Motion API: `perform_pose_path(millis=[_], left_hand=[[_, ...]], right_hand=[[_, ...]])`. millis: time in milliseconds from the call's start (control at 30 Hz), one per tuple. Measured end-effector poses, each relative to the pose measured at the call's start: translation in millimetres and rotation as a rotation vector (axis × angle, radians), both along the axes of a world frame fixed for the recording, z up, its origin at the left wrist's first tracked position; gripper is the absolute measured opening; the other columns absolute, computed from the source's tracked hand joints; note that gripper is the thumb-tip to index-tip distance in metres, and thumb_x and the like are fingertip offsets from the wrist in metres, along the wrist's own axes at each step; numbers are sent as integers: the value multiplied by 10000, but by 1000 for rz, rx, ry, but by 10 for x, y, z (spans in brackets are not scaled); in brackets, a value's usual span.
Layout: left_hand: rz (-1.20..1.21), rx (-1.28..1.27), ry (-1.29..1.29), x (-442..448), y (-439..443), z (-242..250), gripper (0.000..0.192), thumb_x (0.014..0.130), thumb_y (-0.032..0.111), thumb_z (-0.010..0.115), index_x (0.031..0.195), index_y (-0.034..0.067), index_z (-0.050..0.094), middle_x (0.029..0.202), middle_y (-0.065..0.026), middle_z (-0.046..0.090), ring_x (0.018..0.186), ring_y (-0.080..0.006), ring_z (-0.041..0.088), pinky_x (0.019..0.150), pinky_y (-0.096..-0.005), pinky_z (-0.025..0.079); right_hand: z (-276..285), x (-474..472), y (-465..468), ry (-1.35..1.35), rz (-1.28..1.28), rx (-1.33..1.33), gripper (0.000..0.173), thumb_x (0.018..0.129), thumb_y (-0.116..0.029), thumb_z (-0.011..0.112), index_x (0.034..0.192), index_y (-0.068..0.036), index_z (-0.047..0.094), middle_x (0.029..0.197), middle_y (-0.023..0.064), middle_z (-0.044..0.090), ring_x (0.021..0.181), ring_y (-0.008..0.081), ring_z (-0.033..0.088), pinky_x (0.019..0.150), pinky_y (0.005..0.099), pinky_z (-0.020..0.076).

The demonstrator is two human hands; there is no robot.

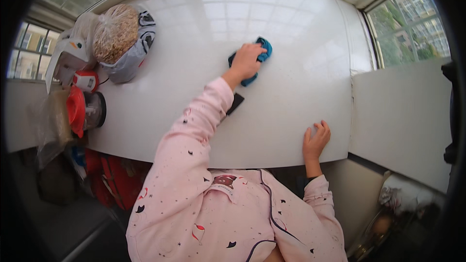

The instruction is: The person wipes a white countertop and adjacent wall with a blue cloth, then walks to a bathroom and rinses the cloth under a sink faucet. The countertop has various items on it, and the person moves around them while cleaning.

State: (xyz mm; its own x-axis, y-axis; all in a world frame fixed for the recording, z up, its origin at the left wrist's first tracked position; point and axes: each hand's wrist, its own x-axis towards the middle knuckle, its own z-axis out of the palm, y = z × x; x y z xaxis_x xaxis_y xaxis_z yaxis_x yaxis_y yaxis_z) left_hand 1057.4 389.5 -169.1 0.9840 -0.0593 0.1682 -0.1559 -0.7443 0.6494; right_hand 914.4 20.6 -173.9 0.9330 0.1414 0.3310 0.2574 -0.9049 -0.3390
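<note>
My left hand [247, 60] reaches out over the white tabletop [287, 91], its fingers closed over a crumpled teal cloth [267, 49]. Folds of the cloth stick out on both sides of the hand and below it. Under my left forearm lies a flat black object [236, 103], partly hidden by the pink sleeve; what it is I cannot tell. My right hand [316, 141] rests near the table's front right edge, fingers apart and slightly bent, holding nothing.
At the back left stand a clear bag of brown flakes or shavings [116, 32], a grey plastic bag [125, 63] and a red-and-white device [86, 80]. Nearer is a clear container with a red lid [75, 111]. Windows border the table; a white panel [400, 116] adjoins its right side.
</note>
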Motion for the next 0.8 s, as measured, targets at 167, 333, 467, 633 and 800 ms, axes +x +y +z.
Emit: perform_pose_path(millis=[167,333,467,633,800], left_hand=[[102,-1059,272,-755,-544,473,430,871,70,538,1299,23,547,1220,-97,610,1110,-190,559,963,-311,430],[93,-1544,401,-1317,-952,773,581,1007,225,518,1491,1,287,1389,-109,506,1176,-179,525,1004,-292,398],[-21,-1184,312,-1628,-505,847,593,1047,262,456,1532,24,210,1313,-138,580,1230,-191,532,1068,-343,383],[555,-541,22,-2639,815,775,338,982,80,538,1303,-29,528,1153,-124,644,1078,-168,595,967,-295,446],[1093,-562,89,-4073,1411,547,293,979,137,577,1228,-19,574,1060,-109,646,927,-165,644,840,-285,538]], right_hand=[[383,112,310,-15,80,425,413,845,-174,678,1217,-55,545,1313,170,485,1236,346,448,1022,463,387],[749,313,1302,786,254,1485,558,917,-130,626,1435,-61,430,1364,75,484,1242,195,454,1006,332,411],[722,426,1488,959,314,1409,395,884,-29,599,1279,-43,596,1136,21,616,1058,125,561,962,278,443],[619,1458,350,302,265,901,370,799,15,589,1151,-65,671,1095,71,670,991,162,621,890,299,499],[184,2281,-570,15,7,168,396,791,-142,682,1184,-119,641,1262,178,585,1138,383,553,991,435,442]])
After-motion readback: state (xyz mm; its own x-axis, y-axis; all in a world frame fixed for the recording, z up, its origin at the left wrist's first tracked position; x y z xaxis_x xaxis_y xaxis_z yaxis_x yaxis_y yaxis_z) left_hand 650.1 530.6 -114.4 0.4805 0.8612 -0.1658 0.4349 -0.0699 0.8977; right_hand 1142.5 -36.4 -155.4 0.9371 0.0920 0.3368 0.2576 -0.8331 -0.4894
